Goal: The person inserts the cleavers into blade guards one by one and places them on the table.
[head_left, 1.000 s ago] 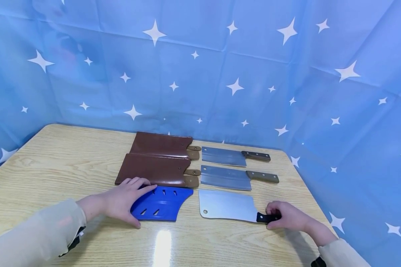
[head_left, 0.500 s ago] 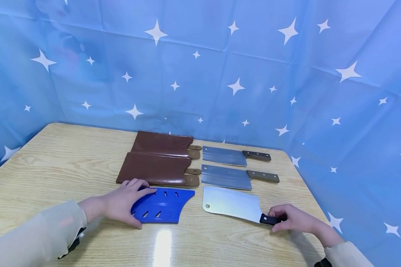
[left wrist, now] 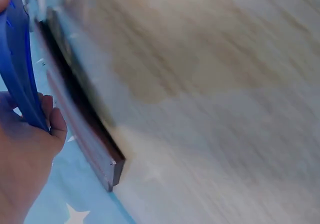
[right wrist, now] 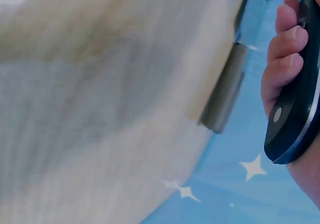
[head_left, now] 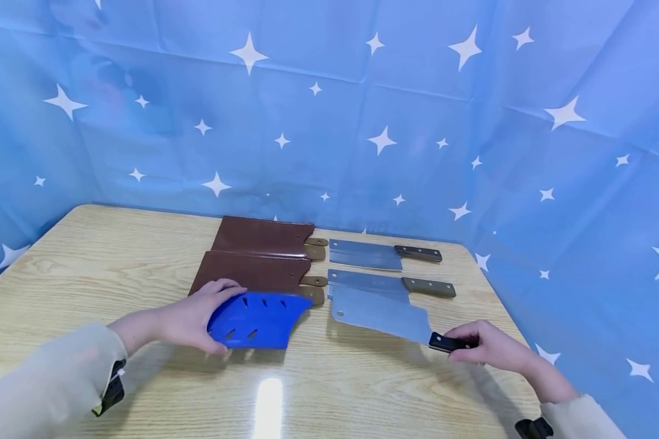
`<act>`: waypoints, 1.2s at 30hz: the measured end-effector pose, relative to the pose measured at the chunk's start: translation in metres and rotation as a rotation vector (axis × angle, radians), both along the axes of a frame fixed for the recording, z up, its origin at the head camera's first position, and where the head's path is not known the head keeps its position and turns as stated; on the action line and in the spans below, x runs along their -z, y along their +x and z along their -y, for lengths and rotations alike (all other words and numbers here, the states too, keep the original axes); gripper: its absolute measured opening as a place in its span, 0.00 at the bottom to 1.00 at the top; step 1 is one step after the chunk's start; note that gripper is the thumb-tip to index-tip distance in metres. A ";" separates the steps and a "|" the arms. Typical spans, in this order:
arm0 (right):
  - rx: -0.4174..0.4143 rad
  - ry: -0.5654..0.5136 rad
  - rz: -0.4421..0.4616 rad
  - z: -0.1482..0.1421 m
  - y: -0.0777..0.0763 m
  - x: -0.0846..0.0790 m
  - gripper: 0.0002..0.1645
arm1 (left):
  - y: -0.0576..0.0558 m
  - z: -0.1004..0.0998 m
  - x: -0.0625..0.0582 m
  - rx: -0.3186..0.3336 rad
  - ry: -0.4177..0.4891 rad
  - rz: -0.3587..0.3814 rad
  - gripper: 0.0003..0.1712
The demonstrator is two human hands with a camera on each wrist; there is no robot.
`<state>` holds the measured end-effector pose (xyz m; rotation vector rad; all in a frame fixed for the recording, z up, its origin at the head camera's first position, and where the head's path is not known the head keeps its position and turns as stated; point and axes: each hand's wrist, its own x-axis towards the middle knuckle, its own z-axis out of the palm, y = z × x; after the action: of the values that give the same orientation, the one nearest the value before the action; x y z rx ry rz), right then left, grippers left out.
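Observation:
My left hand [head_left: 193,322] grips the closed end of a blue slotted blade sheath [head_left: 260,320], thumb at the near edge and fingers at the far edge. Shadow below shows the sheath lifted off the table; in the left wrist view the blue sheath [left wrist: 19,59] stands above the surface too. On the right, my right hand [head_left: 485,347] holds a cleaver [head_left: 381,314] by its black riveted handle [right wrist: 295,94], fingers curled round it. The cleaver's blade is raised, points left toward the sheath's wide mouth, and covers part of the knife behind. A gap separates blade and sheath.
Two brown leather sheaths [head_left: 263,238] with tan snap straps lie behind the blue one. To their right are a cleaver with a brown handle [head_left: 428,287] and another with a dark handle [head_left: 417,253]. A blue star-printed curtain [head_left: 329,122] borders the wooden table [head_left: 142,256].
Both hands have lifted what they hold. The blue sheath rose off the table, and the black-handled cleaver, first flat, tilted and then rose, its blade now overlapping the knife behind.

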<state>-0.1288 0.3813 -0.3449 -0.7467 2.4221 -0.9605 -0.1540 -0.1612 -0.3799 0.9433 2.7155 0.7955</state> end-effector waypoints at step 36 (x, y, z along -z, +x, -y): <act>-0.034 0.064 -0.170 0.054 -0.029 -0.023 0.15 | -0.056 0.018 -0.013 0.014 0.212 0.406 0.51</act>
<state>-0.1576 0.3273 -0.3216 -0.8751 2.5629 -0.8322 -0.2105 -0.1792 -0.3664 0.7379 2.3064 1.1492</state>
